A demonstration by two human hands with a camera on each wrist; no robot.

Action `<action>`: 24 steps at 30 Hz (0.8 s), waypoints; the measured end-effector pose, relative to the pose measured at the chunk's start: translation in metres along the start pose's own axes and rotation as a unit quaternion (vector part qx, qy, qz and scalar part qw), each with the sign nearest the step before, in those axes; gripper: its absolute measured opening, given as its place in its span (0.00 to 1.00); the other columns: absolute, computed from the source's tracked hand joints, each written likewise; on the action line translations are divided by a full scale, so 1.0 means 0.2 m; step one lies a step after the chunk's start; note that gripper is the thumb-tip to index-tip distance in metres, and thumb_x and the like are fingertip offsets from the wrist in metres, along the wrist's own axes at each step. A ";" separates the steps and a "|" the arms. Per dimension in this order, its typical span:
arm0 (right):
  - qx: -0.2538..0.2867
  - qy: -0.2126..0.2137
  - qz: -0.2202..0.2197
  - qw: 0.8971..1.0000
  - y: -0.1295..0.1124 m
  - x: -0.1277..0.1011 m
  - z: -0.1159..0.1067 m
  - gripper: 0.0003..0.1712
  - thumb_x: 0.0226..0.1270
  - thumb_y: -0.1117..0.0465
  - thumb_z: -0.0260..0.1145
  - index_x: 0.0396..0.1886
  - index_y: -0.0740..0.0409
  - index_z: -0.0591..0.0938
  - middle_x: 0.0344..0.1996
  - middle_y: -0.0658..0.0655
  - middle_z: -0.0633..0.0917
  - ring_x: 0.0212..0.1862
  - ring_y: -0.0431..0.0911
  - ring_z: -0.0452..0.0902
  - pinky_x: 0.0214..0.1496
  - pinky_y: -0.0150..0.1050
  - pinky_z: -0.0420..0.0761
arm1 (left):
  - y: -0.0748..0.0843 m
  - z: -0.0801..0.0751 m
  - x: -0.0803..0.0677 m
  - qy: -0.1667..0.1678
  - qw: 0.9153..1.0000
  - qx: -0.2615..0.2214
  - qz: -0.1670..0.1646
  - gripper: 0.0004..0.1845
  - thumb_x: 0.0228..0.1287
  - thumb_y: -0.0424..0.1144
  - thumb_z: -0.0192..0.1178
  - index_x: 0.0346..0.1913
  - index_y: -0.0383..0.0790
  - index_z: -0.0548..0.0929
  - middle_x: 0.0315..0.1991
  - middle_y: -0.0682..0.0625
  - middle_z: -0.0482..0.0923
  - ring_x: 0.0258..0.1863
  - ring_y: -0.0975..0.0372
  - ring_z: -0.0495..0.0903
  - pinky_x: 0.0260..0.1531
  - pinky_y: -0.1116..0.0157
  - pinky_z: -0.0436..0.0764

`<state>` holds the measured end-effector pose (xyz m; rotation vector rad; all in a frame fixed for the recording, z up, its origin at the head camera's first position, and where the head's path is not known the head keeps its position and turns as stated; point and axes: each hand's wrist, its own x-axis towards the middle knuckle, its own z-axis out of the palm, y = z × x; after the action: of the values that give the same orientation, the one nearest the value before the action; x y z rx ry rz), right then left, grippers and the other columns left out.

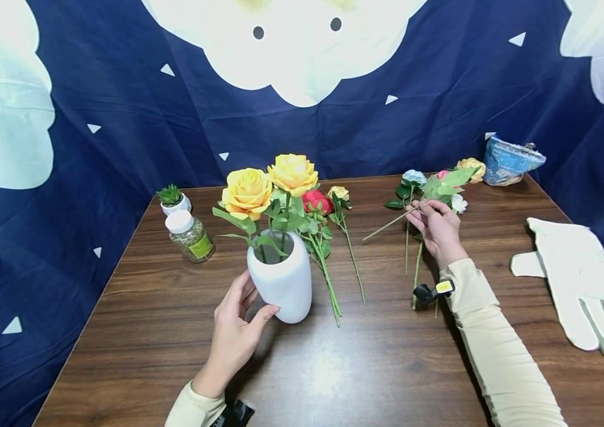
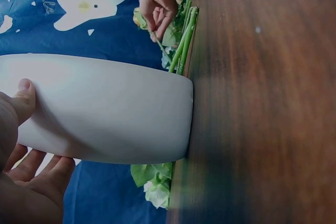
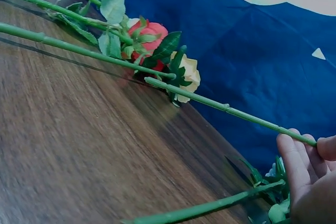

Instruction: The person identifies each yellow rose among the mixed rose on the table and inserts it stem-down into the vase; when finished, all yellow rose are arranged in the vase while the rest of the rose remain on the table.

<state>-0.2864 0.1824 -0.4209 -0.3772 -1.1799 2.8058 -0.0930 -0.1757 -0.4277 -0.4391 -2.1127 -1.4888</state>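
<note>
A white vase (image 1: 285, 287) stands upright on the wooden table, left of centre, with two yellow roses (image 1: 248, 193) in it. My left hand (image 1: 235, 329) holds its lower side, thumb in front and fingers round the left. In the left wrist view the vase's base meets the tabletop. My right hand (image 1: 438, 228) pinches the green stem (image 3: 247, 115) of an artificial flower, whose bare end points toward the vase. Leaves show beyond the fingers; which bloom belongs to this stem I cannot tell. Under and behind that hand lie other flowers, among them a blue one (image 1: 414, 177) and a white one (image 1: 458, 203).
Right of the vase lie a red rose (image 1: 317, 202) and a small yellow rose (image 1: 339, 193). A lidded jar (image 1: 192, 237) and a potted succulent (image 1: 174, 200) stand at left. White gloves (image 1: 579, 273) lie at right; a blue bag (image 1: 510, 161) sits in the back right corner.
</note>
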 end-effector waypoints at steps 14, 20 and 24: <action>0.052 0.021 -0.031 0.998 -0.03 0.02 0.00 0.14 0.77 0.78 0.51 0.29 0.65 0.73 0.26 0.60 0.87 0.28 0.48 0.89 0.34 0.38 0.93 | 0.01 -0.01 0.00 -0.003 1.000 0.009 -0.007 0.40 0.46 0.13 0.73 0.67 0.20 0.70 0.60 0.27 0.77 0.63 0.74 0.75 0.63 0.73 0.79; 0.068 0.032 -0.027 0.997 -0.04 0.02 0.01 0.16 0.77 0.78 0.52 0.26 0.65 0.73 0.24 0.61 0.87 0.26 0.48 0.88 0.31 0.38 0.93 | 0.01 -0.01 0.00 -0.004 1.000 0.009 -0.013 0.40 0.47 0.14 0.73 0.67 0.20 0.70 0.60 0.27 0.77 0.63 0.74 0.75 0.63 0.73 0.79; 0.068 0.029 -0.018 0.997 -0.05 0.02 0.01 0.15 0.77 0.77 0.53 0.27 0.65 0.74 0.24 0.61 0.87 0.26 0.48 0.88 0.32 0.38 0.93 | 0.01 -0.01 0.00 -0.005 1.000 0.006 -0.019 0.40 0.47 0.13 0.73 0.67 0.20 0.70 0.60 0.26 0.77 0.63 0.75 0.75 0.63 0.73 0.79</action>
<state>-0.2902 0.1884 -0.4134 -0.4192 -0.9680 2.8026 -0.0921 -0.1767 -0.4251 -0.4047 -2.1476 -1.4980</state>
